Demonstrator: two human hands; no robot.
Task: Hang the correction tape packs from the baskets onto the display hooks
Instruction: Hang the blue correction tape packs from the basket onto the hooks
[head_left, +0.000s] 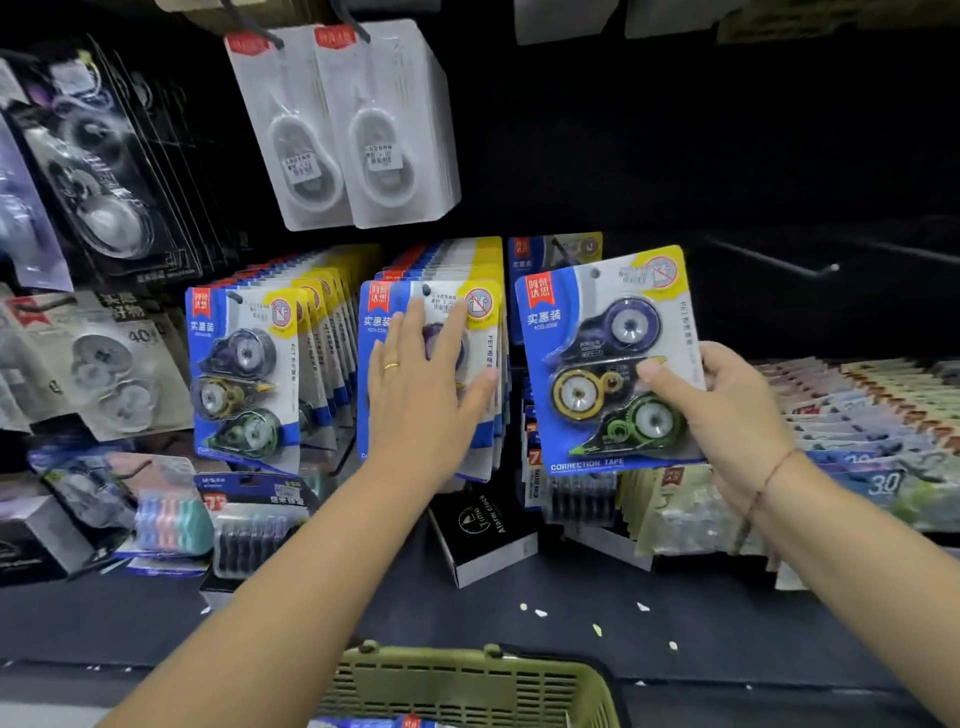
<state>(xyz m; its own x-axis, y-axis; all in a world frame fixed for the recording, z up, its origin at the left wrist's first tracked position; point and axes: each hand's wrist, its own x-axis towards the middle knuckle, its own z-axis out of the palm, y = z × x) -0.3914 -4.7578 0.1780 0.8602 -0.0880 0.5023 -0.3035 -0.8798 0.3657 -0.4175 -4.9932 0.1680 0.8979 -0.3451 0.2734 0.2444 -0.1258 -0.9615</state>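
**Stocking correction tape at a dark shop display**

A black display wall (675, 130) fills the far side of the scene, dim and unlit towards the upper right. Below it a dark ledge (363, 613) runs from left to right across the near side. Stacks of flat stationery (857, 405) lie in rows at the far right.

Two full rows of blue-and-yellow correction tape packs hang side by side at mid-height: a left row (244, 374) and a middle row (441, 265). Above them hang white packs (353, 130) on two hooks. To the right of the rows a bare hook (779, 260) juts out from the wall.

An olive plastic basket (467, 680) sits at the near edge, with a few packs just visible in it. A black box (483, 530) marked as an alarm clock stands tilted on the ledge under the middle row.

The held pack (597, 364) is upright in the air just right of the middle row. The right hand (727, 410) grips its right edge, thumb on the front and fingers curled behind. The left hand (421, 384) lies flat on the front pack of the middle row, fingers straight and slightly spread.

A gold ring (391, 366) is on the left hand and a thin cord bracelet (769, 478) on the right wrist. Pale paper scraps (540, 613) dot the ledge.
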